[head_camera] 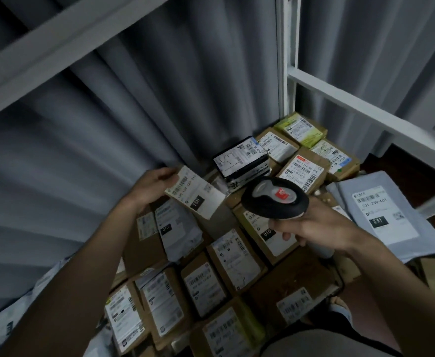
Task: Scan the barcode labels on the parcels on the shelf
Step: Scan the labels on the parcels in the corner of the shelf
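Above the packed cardboard parcels, left hand pinched a small white-labelled box tilted; right hand gripped the black-and-grey handheld scanner. Risk: tilt and neighbouring labels could cause a misread.

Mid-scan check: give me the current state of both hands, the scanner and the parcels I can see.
left hand: grips the lifted parcel by its far edge
lifted parcel: raised above the pile, tilted, label facing up
right hand: holds the scanner handle
scanner: held beside the lifted parcel, head over the pile
cardboard parcels: lying packed together, labels up
grey mailer bag: lying flat at right, label up
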